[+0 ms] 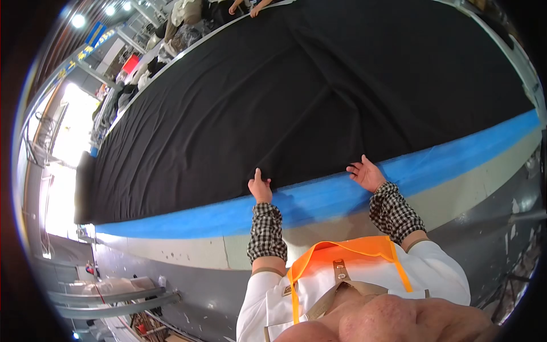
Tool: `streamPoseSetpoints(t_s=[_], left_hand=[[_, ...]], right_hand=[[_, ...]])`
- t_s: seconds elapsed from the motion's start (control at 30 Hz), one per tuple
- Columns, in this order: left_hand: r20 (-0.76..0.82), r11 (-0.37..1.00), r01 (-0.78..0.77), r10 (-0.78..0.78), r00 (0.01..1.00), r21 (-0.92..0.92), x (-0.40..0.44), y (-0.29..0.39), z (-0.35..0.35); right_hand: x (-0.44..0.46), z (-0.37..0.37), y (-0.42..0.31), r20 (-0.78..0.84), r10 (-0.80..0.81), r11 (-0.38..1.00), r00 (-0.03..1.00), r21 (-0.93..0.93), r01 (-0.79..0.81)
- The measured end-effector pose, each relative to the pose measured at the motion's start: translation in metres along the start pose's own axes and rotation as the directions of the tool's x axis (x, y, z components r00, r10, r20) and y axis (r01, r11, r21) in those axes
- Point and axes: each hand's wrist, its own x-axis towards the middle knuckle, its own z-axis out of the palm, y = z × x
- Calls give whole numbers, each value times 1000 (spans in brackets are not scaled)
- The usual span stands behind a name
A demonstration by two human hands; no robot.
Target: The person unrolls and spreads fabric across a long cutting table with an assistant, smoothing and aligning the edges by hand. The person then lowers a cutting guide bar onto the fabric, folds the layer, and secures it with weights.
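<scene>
A wide sheet of black fabric [228, 119] covers most of the long table, with folds running from its near edge towards the far side. At that edge my left hand [260, 187] has its fingers closed on the fabric, one digit pointing forward. Farther right, my right hand [369, 174] rests by the same edge with its fingers apart. Under the fabric, a strip of blue sheet [310, 206] shows along the near side. Checked sleeve covers reach up both forearms.
Another person's hands [254, 9] touch the fabric's far edge. Piled materials [185, 34] stand beyond the table. The pale table edge [194, 251] runs in front of me above a grey floor [211, 302]. Metal rails [114, 302] lie at lower left.
</scene>
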Motion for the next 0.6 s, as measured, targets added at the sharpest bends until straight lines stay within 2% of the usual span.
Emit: streamPoseSetpoints(t_s=[0.1,0.2,0.23,0.27,0.3,0.33,0.37,0.4,0.43,0.5,0.6], left_hand=[[-1,1000,-12,12,1000,-16,1,-2,-1],[14,999,49,-50,999,8,-1,-1,9],[42,996,80,-78,996,-50,-5,0,12],[23,981,175,-174,984,-82,4,-10,9],[267,961,-149,85,960,232,9,-28,-1],[477,762,-530,333,813,372,13,-45,-10],[383,969,-175,96,919,175,5,-39,6],[259,977,181,-148,955,-110,-2,-33,22],[239,959,232,-189,952,-164,-25,-14,43],[364,939,306,-234,902,-154,-28,-25,50],[379,944,326,-318,869,42,-56,-9,78]], right_hand=[[2,2,1,5,-8,999,1000,-36,8],[7,-3,1,-46,-69,987,997,-146,61],[9,-2,-1,-81,-92,983,992,-166,78],[10,0,-3,-114,-108,979,988,-187,85],[11,1,-4,-148,-119,974,982,-209,86],[15,0,-7,-191,-125,977,974,-193,88],[19,2,-7,-238,-135,980,962,-176,94],[21,7,-6,-258,-123,980,958,-185,76],[21,15,-7,-278,-123,978,953,-194,70],[24,31,-2,-330,-132,972,935,-229,56],[24,52,1,-427,-149,955,892,-295,18]])
